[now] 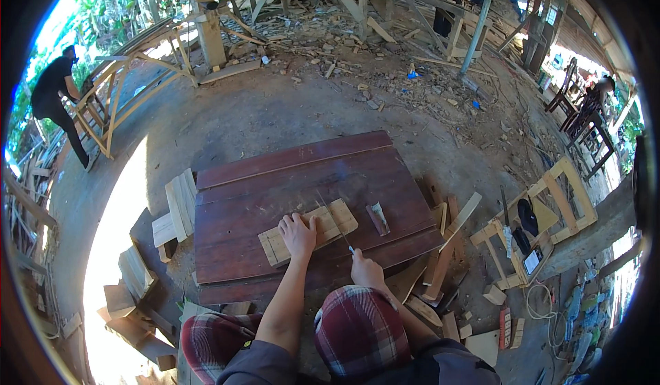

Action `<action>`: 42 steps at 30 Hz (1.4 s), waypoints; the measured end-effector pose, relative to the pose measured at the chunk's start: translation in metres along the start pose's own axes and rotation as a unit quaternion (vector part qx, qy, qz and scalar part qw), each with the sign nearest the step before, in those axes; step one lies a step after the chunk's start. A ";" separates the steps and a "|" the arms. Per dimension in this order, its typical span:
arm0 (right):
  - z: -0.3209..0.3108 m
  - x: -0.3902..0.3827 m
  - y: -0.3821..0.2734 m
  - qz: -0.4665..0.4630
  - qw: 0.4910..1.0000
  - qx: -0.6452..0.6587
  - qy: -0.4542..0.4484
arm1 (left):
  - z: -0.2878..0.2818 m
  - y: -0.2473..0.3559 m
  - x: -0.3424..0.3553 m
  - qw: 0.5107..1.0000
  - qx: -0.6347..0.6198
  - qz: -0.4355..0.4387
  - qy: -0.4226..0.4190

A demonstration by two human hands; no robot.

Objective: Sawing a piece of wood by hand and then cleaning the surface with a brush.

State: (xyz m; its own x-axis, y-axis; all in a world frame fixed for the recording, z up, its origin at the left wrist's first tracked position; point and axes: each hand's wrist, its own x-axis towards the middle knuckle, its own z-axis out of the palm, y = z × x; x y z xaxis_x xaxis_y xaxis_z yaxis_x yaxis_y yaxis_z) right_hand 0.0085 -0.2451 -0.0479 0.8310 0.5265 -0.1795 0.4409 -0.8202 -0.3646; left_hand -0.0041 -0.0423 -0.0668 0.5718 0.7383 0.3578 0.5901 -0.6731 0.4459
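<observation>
Pale wood forms the flat rectangular board (322,227) lying at a slant on the near part of the dark red-brown wooden tabletop (237,213), with the left hand (298,235) spread palm-down on its left part and the right hand (366,271) wrapped round the handle of a slim, grey, saw-like metal tool (342,233) whose blade crosses its right part. The board looks stiff, fairly light and hardly fragile, though it may slide, so a broad press left of the blade seems the surest hold.
</observation>
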 end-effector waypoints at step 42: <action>-0.012 -0.003 -0.007 0.064 0.996 -0.035 -0.050 | 0.004 -0.001 0.004 1.000 -0.005 -0.016 -0.003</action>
State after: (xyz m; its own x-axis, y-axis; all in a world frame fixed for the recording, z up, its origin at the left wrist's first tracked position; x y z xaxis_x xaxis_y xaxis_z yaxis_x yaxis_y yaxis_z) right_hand 0.0072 -0.2433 -0.0343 0.8454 0.4338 -0.3115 0.3591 -0.8935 -0.2697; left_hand -0.0004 -0.0389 -0.0693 0.5557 0.7590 0.3391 0.6025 -0.6488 0.4648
